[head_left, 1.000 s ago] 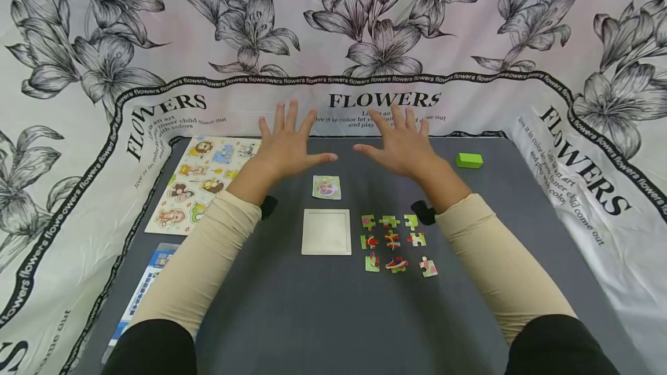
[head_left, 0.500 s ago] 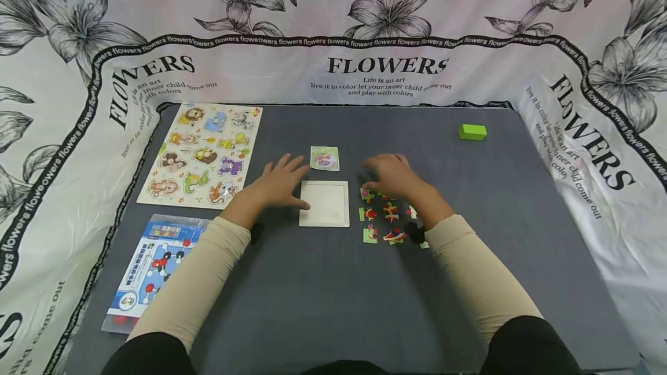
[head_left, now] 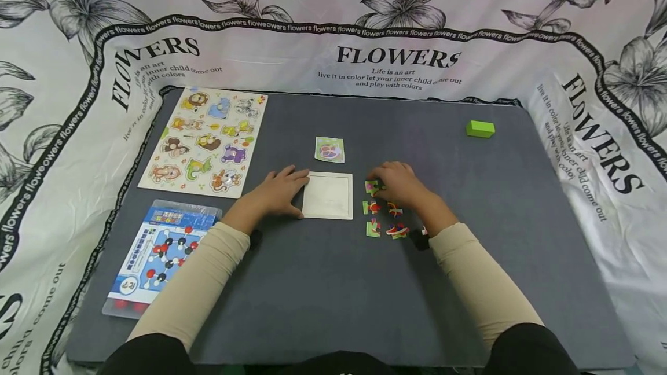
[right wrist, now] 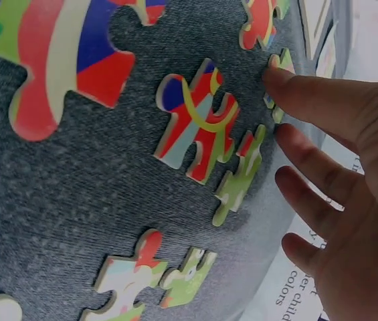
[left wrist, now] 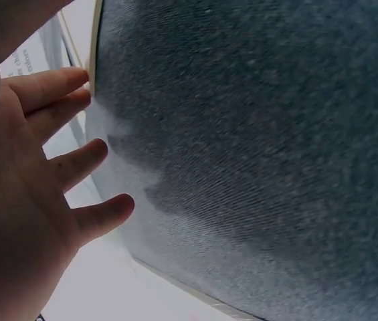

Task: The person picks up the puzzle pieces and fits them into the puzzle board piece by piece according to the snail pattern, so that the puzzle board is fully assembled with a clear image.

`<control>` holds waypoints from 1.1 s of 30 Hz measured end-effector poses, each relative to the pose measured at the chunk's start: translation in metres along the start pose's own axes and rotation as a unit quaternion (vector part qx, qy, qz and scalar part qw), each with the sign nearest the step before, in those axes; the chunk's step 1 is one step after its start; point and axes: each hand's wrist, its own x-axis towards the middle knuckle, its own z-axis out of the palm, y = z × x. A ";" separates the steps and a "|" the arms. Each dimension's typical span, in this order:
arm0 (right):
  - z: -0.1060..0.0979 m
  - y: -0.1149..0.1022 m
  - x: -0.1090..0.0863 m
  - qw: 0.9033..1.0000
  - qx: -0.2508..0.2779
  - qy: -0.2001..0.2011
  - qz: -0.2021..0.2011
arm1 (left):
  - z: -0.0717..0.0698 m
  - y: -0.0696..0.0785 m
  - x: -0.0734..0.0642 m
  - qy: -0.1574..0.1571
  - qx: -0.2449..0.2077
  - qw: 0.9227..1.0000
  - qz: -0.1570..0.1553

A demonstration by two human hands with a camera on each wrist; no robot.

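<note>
**Left hand on the tray, right hand in the puzzle bits**

Left hand (head_left: 283, 192) is spread flat-ish, nothing gripped, fingertips at the left edge of the white tray (head_left: 327, 195). Right hand (head_left: 398, 184) arches palm-down, thumb and fingers parted around the top-left puzzle piece (head_left: 370, 187); can't tell if they're touching it. It blocks some of the other pieces (head_left: 373, 228) right of the tray. Picture card (head_left: 329, 149) sits behind the tray, animal board (head_left: 208, 143) left, green block (head_left: 480, 128) far right. Left sleeve (head_left: 190, 288) overlaps the blue-and-white case (head_left: 156, 259).
</note>
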 end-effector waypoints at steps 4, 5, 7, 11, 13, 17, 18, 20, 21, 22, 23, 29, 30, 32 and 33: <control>0.001 0.000 0.000 1.000 -0.001 0.009 -0.003 | 0.003 0.000 0.002 -0.002 0.003 1.000 0.001; 0.001 0.000 0.000 1.000 -0.002 0.011 -0.003 | 0.003 0.000 0.002 -0.001 0.005 1.000 0.001; 0.002 0.000 0.001 1.000 -0.002 0.014 -0.004 | 0.004 0.000 0.003 0.002 0.008 1.000 0.002; 0.003 0.000 0.003 1.000 0.003 0.016 -0.004 | 0.005 0.000 0.005 0.003 0.010 1.000 0.001; 0.003 0.000 0.003 1.000 0.007 0.015 -0.004 | 0.005 0.000 0.006 0.001 0.008 1.000 -0.003; 0.004 0.002 0.002 1.000 0.009 0.019 -0.002 | 0.006 0.004 0.009 -0.008 0.002 1.000 -0.010; 0.004 0.003 0.002 1.000 0.010 0.023 -0.001 | 0.006 0.005 0.010 -0.010 0.001 1.000 -0.010; 0.003 0.001 0.003 0.999 0.011 0.035 -0.005 | 0.005 0.007 0.011 -0.012 -0.001 1.000 -0.010; 0.003 -0.001 0.004 0.999 0.010 0.042 -0.010 | 0.005 0.008 0.012 -0.012 0.001 1.000 -0.010; 0.002 -0.003 0.005 0.999 0.010 0.048 -0.016 | 0.005 0.008 0.013 -0.013 0.002 1.000 -0.011; 0.001 -0.006 0.007 0.998 0.011 0.053 -0.023 | 0.006 0.008 0.014 -0.013 0.003 1.000 -0.012; 0.003 -0.034 0.025 0.996 0.006 0.062 -0.061 | 0.005 0.008 0.013 -0.011 0.008 1.000 -0.019; 0.005 -0.039 0.028 0.996 0.006 0.063 -0.063 | 0.004 0.008 0.012 -0.012 0.008 1.000 -0.019; 0.009 -0.047 0.035 0.996 0.007 0.067 -0.067 | 0.004 0.007 0.011 -0.012 0.010 1.000 -0.018; 0.011 -0.050 0.038 0.995 0.008 0.069 -0.066 | 0.004 0.006 0.010 -0.011 0.011 1.000 -0.017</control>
